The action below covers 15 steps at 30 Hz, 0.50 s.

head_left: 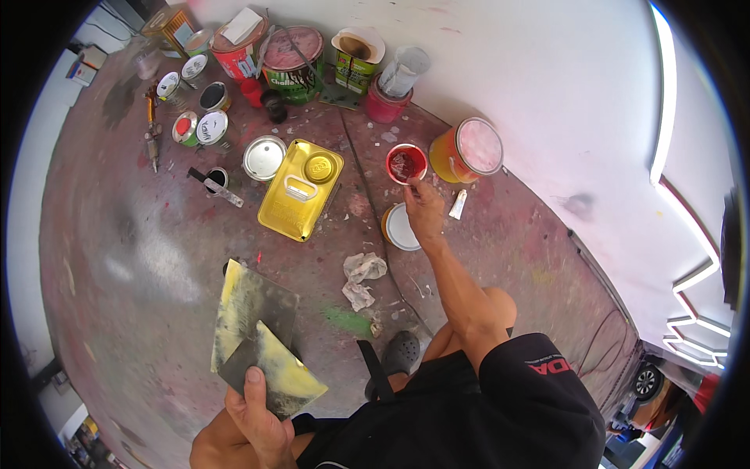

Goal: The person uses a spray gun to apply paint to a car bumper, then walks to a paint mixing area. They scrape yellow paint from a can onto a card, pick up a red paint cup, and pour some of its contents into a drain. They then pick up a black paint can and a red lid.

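My left hand (262, 418) is closed, thumb on top, on two overlapping flat plates smeared with yellow putty: a front plate (291, 361) and a larger squarish plate (262, 301) behind it. Whether they are joined under my fingers is hidden. Out in front, my right hand (424, 209) pinches the near rim of a small round tub (396, 162) with red stuff inside. Any thin tool between those fingers is too small to make out. Just below that hand stands a can with a pale lid (402, 228), partly covered by it. A white tube (458, 205) lies to its right.
A yellow metal tin (295, 205), a silver lid (265, 157) and a small dark pot (216, 180) with a brush across it stand left. An orange can (445, 160) is by the wall. Crumpled paper (361, 273) lies near my shoe (401, 352). Several paint pails line the back.
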Each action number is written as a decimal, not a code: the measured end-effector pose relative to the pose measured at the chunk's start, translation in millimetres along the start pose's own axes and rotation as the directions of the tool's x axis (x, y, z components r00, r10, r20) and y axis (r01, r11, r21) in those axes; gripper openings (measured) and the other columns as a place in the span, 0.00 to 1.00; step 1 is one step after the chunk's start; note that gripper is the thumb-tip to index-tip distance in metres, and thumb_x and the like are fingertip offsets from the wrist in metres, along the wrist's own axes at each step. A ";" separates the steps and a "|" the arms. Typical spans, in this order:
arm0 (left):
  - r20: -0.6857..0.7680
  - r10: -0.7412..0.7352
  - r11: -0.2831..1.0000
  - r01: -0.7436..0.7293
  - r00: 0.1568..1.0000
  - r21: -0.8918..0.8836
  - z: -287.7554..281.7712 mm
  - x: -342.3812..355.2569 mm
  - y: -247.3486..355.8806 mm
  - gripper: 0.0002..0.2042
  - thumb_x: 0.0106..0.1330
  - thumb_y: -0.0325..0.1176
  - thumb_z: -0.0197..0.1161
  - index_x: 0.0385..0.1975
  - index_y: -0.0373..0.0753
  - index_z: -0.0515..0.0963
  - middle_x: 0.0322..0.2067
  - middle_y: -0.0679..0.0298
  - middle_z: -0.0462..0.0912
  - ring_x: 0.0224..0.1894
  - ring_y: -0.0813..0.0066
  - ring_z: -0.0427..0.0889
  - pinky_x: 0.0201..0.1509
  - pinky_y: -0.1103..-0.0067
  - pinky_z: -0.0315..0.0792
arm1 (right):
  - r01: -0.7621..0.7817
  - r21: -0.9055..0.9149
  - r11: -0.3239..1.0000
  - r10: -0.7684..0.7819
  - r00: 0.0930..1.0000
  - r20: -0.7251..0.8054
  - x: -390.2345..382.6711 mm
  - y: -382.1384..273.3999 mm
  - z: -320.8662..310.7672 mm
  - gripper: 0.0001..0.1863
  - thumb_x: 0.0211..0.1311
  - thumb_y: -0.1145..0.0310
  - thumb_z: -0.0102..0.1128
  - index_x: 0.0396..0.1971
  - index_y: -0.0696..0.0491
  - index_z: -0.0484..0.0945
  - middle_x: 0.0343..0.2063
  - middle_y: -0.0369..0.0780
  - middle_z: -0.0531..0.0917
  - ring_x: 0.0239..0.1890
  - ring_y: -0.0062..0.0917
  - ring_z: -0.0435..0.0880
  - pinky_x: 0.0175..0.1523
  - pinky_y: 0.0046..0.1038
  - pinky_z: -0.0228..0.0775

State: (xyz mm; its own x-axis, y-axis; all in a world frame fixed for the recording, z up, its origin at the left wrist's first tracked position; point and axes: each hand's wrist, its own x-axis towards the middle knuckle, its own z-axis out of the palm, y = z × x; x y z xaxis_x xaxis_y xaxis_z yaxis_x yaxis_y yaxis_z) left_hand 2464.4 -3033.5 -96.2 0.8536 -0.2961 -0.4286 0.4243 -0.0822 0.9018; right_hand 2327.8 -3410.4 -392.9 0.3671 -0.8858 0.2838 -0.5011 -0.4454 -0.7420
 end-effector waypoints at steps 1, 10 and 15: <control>0.024 -0.022 1.000 0.023 0.999 -0.016 -0.5 0.9 -0.3 0.14 0.84 0.36 0.60 0.56 0.29 0.79 0.39 0.52 0.88 0.36 0.64 0.88 0.37 0.67 0.83 | -0.006 0.017 1.000 0.006 1.000 -0.013 -0.3 -1.0 0.0 0.10 0.69 0.75 0.73 0.48 0.56 0.88 0.39 0.48 0.91 0.40 0.39 0.93 0.45 0.37 0.84; 0.225 -0.082 0.991 0.055 0.971 0.124 32.1 15.7 -7.3 0.27 0.81 0.26 0.63 0.77 0.36 0.67 0.62 0.58 0.82 0.56 0.76 0.83 0.62 0.76 0.79 | -0.080 0.055 0.995 0.079 0.996 0.033 5.4 -13.2 -52.5 0.12 0.69 0.74 0.74 0.50 0.58 0.89 0.36 0.44 0.93 0.37 0.26 0.94 0.45 0.30 0.85; 0.413 -0.027 0.985 -0.047 0.910 0.168 60.7 38.6 -74.2 0.40 0.78 0.19 0.60 0.87 0.42 0.50 0.69 0.55 0.75 0.66 0.69 0.78 0.71 0.73 0.75 | -0.031 0.001 1.000 0.031 0.999 0.026 22.1 -28.5 -106.5 0.11 0.67 0.74 0.74 0.48 0.58 0.89 0.38 0.48 0.92 0.37 0.37 0.94 0.44 0.34 0.85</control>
State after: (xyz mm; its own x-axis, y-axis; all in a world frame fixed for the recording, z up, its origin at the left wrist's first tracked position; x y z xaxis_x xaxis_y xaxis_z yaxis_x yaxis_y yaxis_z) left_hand 2447.6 -3096.6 -176.3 0.6408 -0.6602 -0.3919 0.3271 -0.2270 0.9173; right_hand 2266.8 -3431.2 -300.9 0.3718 -0.8956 0.2444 -0.5112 -0.4173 -0.7514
